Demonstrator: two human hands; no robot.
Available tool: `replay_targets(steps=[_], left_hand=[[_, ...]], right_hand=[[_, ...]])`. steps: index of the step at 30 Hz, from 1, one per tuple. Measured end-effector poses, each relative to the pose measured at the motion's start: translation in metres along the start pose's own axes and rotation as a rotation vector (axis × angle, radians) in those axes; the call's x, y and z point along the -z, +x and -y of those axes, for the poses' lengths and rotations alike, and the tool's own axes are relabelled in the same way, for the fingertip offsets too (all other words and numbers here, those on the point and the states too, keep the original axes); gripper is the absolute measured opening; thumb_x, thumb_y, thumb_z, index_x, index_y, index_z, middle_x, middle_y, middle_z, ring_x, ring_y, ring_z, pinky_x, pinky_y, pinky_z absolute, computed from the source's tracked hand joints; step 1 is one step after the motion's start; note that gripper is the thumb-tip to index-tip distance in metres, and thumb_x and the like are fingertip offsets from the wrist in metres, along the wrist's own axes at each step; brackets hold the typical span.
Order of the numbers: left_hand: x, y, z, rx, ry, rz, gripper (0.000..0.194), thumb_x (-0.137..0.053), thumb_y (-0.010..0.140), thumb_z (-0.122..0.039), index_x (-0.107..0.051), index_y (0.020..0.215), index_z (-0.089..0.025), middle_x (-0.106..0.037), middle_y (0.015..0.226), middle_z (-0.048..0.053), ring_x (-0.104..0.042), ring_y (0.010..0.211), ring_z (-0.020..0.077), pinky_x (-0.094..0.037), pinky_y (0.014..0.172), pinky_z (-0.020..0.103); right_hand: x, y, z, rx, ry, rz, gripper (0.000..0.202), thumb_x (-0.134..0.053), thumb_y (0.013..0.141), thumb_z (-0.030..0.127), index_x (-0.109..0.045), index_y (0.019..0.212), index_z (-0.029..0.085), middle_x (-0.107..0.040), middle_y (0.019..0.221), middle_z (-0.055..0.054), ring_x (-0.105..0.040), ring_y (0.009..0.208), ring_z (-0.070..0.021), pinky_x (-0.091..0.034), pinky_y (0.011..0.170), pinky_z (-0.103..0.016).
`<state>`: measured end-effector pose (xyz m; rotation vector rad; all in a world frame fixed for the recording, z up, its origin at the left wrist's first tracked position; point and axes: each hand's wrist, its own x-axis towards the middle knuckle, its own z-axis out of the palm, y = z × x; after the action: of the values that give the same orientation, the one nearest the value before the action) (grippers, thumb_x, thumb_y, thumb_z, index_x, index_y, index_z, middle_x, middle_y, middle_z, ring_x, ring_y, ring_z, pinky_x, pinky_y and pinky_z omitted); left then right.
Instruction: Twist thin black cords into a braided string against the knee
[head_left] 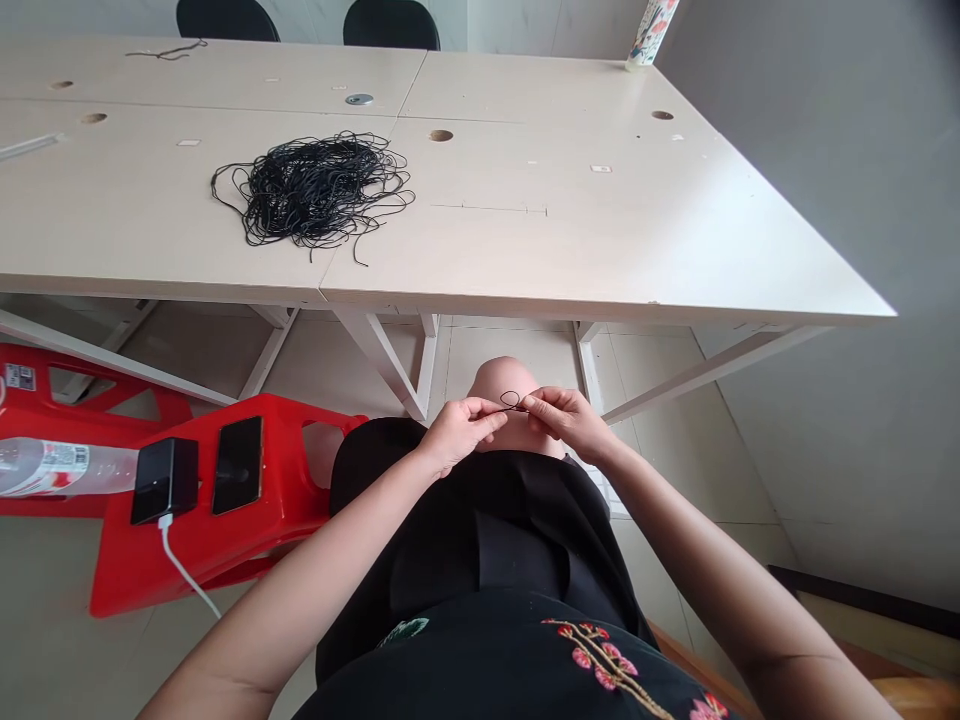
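Above my knee, a thin black cord [510,397] is stretched between my two hands, with a small loop standing up in its middle. My left hand [466,432] pinches one side of it between thumb and fingers. The other side is pinched by my right hand [562,418], close to the loop. Both cord ends are hidden by my fingers. On the table beyond lies a large tangled heap of black cord [315,190], apart from my hands.
A pale table [600,240] spans the view in front of my knees. To the left, a red stool [281,480] carries a black box-shaped device [165,480] with a white cable and a phone [238,465]. A plastic bottle [67,468] lies beside them. A patterned cup [651,35] stands at the far right.
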<state>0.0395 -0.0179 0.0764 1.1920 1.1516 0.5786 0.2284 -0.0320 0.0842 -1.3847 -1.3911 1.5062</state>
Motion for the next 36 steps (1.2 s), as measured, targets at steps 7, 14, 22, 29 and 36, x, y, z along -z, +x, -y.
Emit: replay_targets(steps=[7,14,22,29,36], left_hand=[[-0.01,0.001,-0.002,0.037,0.07,0.008,0.033,-0.064,0.07,-0.046,-0.069,0.085,-0.017,-0.069,0.088,0.005,-0.06,0.087,0.017,-0.045,0.08,0.03],[-0.017,0.001,-0.005,-0.066,0.274,-0.035,0.028,-0.061,0.074,-0.04,-0.072,0.089,-0.019,-0.071,0.089,0.005,-0.063,0.083,0.0188,-0.048,0.078,0.03],[-0.02,0.001,-0.001,-0.038,0.078,-0.027,0.026,-0.06,0.073,-0.04,-0.069,0.085,-0.018,-0.069,0.091,0.004,-0.059,0.089,0.018,-0.044,0.082,0.03],[-0.017,0.001,0.005,0.02,0.0,-0.064,0.016,-0.057,0.073,-0.032,-0.059,0.08,-0.018,-0.059,0.081,0.0,-0.049,0.068,0.0101,-0.04,0.063,0.024],[-0.019,-0.003,-0.004,0.044,0.097,0.062,0.03,-0.059,0.073,-0.045,-0.066,0.084,-0.018,-0.056,0.068,0.0,-0.049,0.066,0.0117,-0.039,0.067,0.027]], right_hand=[[0.011,-0.001,-0.019,-0.083,-0.095,0.056,0.026,-0.058,0.077,0.04,-0.065,0.09,0.019,-0.065,0.087,-0.003,-0.057,0.08,-0.0145,-0.043,0.072,-0.027],[0.024,-0.007,-0.017,-0.107,-0.187,0.09,0.023,-0.06,0.074,0.041,-0.063,0.081,0.019,-0.063,0.075,-0.001,-0.048,0.062,-0.0113,-0.037,0.056,-0.025],[0.021,-0.01,-0.017,-0.115,0.166,-0.092,0.029,-0.061,0.072,0.045,-0.058,0.075,0.016,-0.057,0.069,-0.001,-0.04,0.055,-0.0077,-0.031,0.048,-0.022],[0.027,-0.009,-0.029,-0.063,-0.084,-0.392,0.032,-0.055,0.076,0.051,-0.052,0.074,0.019,-0.041,0.054,0.005,-0.035,0.048,-0.0084,-0.03,0.044,-0.022],[0.027,-0.02,-0.008,0.147,-0.491,-0.492,0.023,-0.047,0.084,0.044,-0.051,0.076,0.022,-0.041,0.053,0.004,-0.035,0.047,-0.0101,-0.031,0.048,-0.023]])
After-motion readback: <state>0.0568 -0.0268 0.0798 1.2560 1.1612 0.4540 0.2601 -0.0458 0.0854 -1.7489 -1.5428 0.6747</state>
